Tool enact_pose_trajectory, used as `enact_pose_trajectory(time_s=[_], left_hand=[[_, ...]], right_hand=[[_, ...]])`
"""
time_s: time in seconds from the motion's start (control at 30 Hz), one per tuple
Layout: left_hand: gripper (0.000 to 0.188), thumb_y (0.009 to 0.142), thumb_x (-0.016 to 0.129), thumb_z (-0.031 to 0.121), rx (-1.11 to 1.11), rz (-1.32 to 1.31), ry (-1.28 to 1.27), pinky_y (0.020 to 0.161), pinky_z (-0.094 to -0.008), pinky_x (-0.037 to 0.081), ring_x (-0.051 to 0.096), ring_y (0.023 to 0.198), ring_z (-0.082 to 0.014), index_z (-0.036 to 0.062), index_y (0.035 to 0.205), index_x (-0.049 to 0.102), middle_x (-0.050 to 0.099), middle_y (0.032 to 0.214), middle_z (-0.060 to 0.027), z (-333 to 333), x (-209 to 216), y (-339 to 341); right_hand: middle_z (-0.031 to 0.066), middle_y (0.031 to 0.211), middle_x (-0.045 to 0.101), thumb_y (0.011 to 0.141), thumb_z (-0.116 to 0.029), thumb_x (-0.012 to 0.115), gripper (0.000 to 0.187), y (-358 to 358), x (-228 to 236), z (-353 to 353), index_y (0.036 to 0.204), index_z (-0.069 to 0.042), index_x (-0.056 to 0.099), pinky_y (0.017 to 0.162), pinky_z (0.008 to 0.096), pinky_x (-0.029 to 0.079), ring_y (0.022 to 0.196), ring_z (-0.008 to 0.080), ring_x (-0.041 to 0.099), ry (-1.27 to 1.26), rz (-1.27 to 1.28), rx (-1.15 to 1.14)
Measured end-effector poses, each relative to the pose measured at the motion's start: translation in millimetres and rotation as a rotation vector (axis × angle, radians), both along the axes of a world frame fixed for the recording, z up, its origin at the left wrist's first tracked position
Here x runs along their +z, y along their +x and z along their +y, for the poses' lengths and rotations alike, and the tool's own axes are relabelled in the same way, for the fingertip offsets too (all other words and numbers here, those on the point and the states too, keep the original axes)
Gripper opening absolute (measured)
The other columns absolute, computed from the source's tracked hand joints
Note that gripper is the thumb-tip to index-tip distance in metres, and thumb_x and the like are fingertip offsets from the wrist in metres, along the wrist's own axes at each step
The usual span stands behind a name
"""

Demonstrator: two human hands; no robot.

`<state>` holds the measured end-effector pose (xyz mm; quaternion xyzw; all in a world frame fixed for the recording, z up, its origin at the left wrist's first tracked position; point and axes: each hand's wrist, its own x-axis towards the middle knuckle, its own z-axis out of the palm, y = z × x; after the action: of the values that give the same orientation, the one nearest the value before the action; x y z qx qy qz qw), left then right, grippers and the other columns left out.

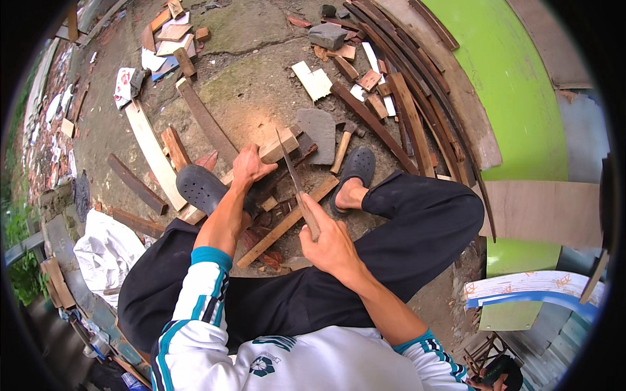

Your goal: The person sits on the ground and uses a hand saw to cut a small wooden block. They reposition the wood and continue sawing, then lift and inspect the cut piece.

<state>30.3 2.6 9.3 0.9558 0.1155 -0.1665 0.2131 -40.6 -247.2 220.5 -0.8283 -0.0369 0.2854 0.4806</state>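
Observation:
My right hand [329,246] is wrapped round the handle of a handsaw [294,174]. The narrow blade points away from me and lies across a pale length of wood [272,151], close to its right end. My left hand [250,168] grips and presses the same wood, just left of the blade. My left foot, in a dark clog [199,188], is beside this wood, which seems to run under it. Pale sawdust [259,127] is spread on the ground beyond the cut. How deep the blade sits is hard to make out.
A hammer [343,146] lies by a flat grey stone [317,133], near my right clog [356,174]. Long dark boards [417,98] line the right side beside a green panel [515,78]. Offcuts [175,39] are piled at far left; a white cloth [107,251] lies left.

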Motion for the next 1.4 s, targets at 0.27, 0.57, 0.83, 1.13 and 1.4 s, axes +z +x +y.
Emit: enact_pose_trajectory(time_s=[0.27,0.57,0.83,1.13,1.4], left_hand=[[0.082,0.066,0.083,0.052,0.018,0.044,-0.001,0.094,-0.0484,0.055,0.067,0.111,-0.0413,-0.0066,0.120,0.064,0.068,0.115,-0.0272,4.1,4.0,16.2],[0.083,0.064,0.084,0.051,0.017,0.022,-0.016,0.094,-0.0490,0.055,0.067,0.110,-0.0417,-0.0059,0.120,0.064,0.068,0.117,-0.0277,-0.6,-2.0,-13.8],[0.081,0.065,0.083,0.051,0.008,0.002,-0.024,0.096,-0.0480,0.054,0.066,0.113,-0.0406,-0.0051,0.121,0.065,0.068,0.119,-0.0263,-7.2,0.0,-1.7],[0.082,0.064,0.083,0.051,0.017,-0.039,-0.021,0.096,-0.0483,0.054,0.066,0.112,-0.0407,-0.0056,0.121,0.065,0.069,0.116,-0.0265,-15.3,8.0,2.4],[0.079,0.065,0.083,0.051,0.043,-0.046,0.015,0.095,-0.0471,0.054,0.066,0.111,-0.0402,-0.0049,0.118,0.065,0.068,0.114,-0.0259,-7.0,-2.8,-8.6]], right_hand=[[0.0358,0.101,0.069,0.089,-0.016,0.059,0.066,-3.8,-11.2,4.0,0.152,-0.003,0.046,0.086,0.0576,0.054,0.092,0.0559,0.067,0.055,-0.164,0.007],[0.0368,0.097,0.069,0.089,-0.015,0.059,0.067,16.4,-42.1,27.1,0.154,-0.006,0.045,0.087,0.0557,0.055,0.092,0.0541,0.068,-0.012,-0.112,-0.018],[0.0342,0.102,0.070,0.089,-0.016,0.059,0.065,38.3,-67.2,35.3,0.153,-0.011,0.048,0.089,0.0547,0.054,0.094,0.0533,0.068,-0.053,-0.073,-0.071],[0.0313,0.126,0.065,0.092,-0.014,0.057,0.058,38.4,-68.0,31.9,0.148,-0.003,0.051,0.093,0.0466,0.054,0.111,0.0455,0.067,-0.058,-0.083,-0.071],[0.0301,0.118,0.069,0.087,-0.011,0.059,0.070,-23.1,-24.6,-17.0,0.155,-0.009,0.045,0.088,0.0507,0.056,0.096,0.0484,0.070,0.073,-0.196,-0.026]])
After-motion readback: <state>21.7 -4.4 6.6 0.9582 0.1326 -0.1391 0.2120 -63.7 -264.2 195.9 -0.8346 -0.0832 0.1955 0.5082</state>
